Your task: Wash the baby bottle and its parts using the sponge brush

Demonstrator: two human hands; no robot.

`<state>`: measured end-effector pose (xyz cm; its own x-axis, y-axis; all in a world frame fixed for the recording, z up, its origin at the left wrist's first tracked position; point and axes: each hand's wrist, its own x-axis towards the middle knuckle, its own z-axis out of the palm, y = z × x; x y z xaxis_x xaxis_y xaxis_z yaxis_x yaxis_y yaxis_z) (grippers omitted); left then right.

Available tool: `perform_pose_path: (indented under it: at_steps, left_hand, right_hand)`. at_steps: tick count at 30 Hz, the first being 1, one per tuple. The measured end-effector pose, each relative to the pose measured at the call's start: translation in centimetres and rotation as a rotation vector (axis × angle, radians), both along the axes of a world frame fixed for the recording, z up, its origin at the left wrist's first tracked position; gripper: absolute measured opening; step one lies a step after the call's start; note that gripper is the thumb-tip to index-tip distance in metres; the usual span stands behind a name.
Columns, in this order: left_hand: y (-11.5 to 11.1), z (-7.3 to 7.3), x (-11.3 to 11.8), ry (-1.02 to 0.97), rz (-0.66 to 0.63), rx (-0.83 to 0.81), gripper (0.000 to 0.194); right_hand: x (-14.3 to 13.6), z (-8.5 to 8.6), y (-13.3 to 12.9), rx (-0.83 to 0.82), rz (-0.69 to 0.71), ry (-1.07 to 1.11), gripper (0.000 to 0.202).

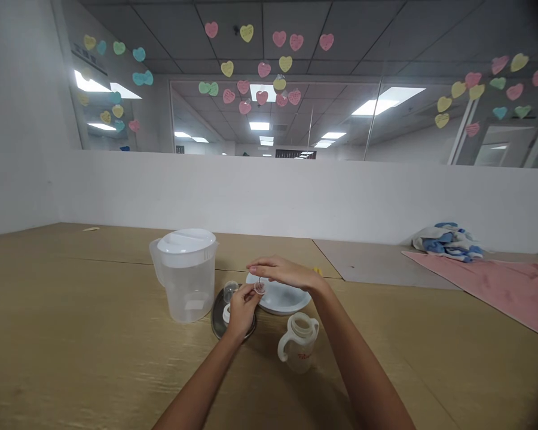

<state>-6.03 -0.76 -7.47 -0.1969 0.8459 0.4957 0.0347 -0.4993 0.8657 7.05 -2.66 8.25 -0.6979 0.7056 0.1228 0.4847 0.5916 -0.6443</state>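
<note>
My left hand (241,307) is closed, pinching a small clear teat-like piece (260,288) between thumb and fingers. Just above it, my right hand (284,272) reaches over with its fingers long and pressed together. A thin dark wire-like tool (259,279) runs from under those fingers down into the clear piece; its far end is hidden. Below my left hand lies a dark round tray (219,325) with a clear cap (230,291) and a white ring (226,313). An uncapped two-handled baby bottle (300,343) stands upright near my right forearm.
A lidded clear pitcher (190,286) with liquid stands left of the tray. Behind my hands sits a white basin (284,304), with something yellow (317,271) at its far edge. A blue-and-white cloth (448,242) and a pink mat (497,283) lie at the right.
</note>
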Motion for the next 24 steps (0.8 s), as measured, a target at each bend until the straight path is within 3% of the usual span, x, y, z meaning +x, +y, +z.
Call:
perform_pose_path:
  at_steps: [7,15,24]
  left_hand:
    - [0.1,-0.2,-0.1,0.036,0.01,0.019,0.023]
    - [0.1,-0.1,-0.1,0.003,0.005,0.024,0.021]
    - [-0.1,0.0,-0.1,0.006,-0.005,0.024,0.026]
  right_hand:
    - [0.5,-0.2,0.6,-0.198,-0.105,0.009,0.061]
    - [0.8,-0.8,1.3,-0.263,-0.151,-0.059,0.075]
    - [0.8,-1.0,1.9,-0.261,-0.121,-0.047,0.073]
